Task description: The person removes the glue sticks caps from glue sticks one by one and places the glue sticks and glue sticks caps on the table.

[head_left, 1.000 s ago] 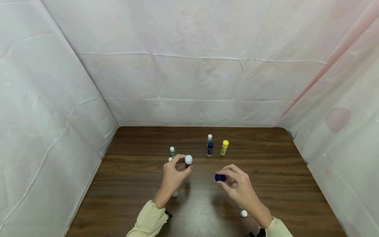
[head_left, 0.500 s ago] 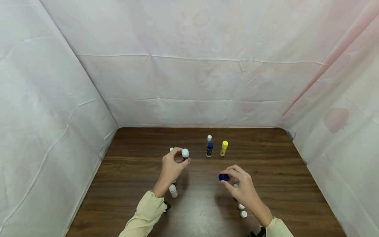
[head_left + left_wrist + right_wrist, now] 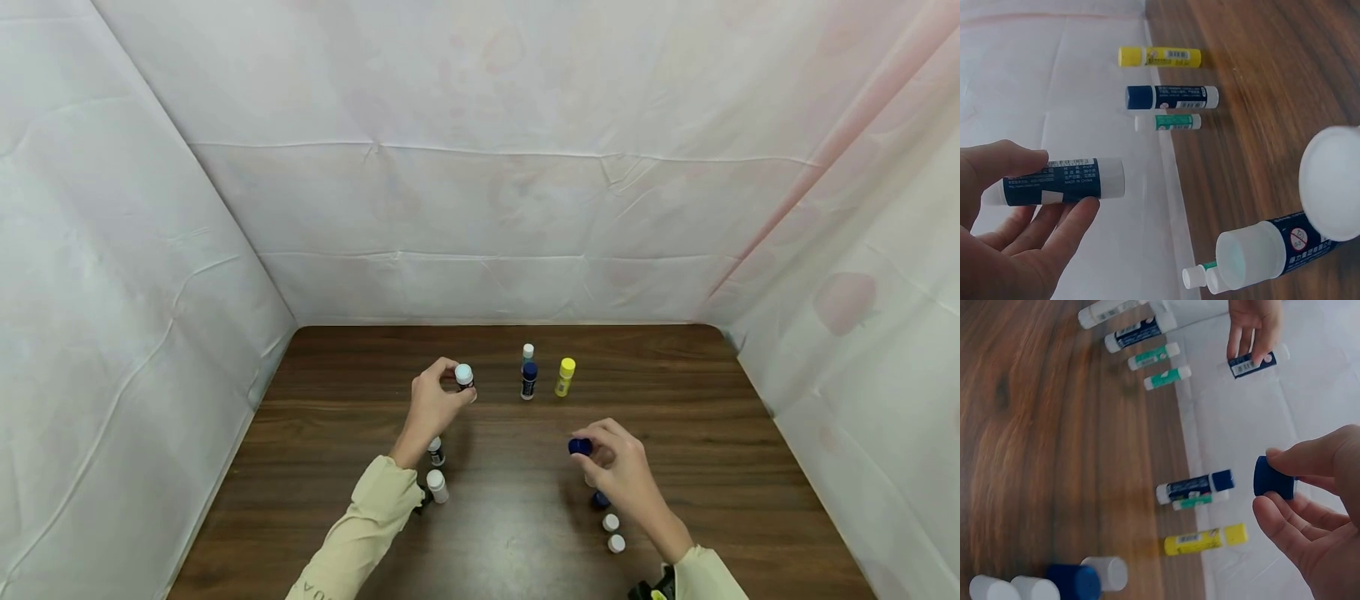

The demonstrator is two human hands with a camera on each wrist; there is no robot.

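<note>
My left hand (image 3: 435, 407) holds a glue stick (image 3: 1054, 181) with a dark blue label and whitish ends, pinched between thumb and fingers above the table. Over the table's right half, my right hand (image 3: 622, 467) pinches a blue cap (image 3: 1272, 478) between thumb and fingertips. Below that hand stands a row of loose caps: two white caps (image 3: 613, 533), a blue cap (image 3: 1075, 581) and another white cap (image 3: 1107, 573). Toward the back are a yellow glue stick (image 3: 565, 377), a blue-capped glue stick (image 3: 528, 381) and a small green-labelled glue stick (image 3: 1175, 122), all upright.
By the left forearm stand a white glue stick (image 3: 437, 487) and a dark blue-labelled glue stick (image 3: 437, 452). Two small green glue sticks (image 3: 1152, 357) continue that row, hidden by the left hand in the head view. Pale cloth walls (image 3: 480, 283) border the wooden table (image 3: 517, 533).
The left hand has moved away from me and slightly left with its glue stick, uncovering the nearer glue sticks. The right hand has shifted right with the blue cap, and more loose caps show.
</note>
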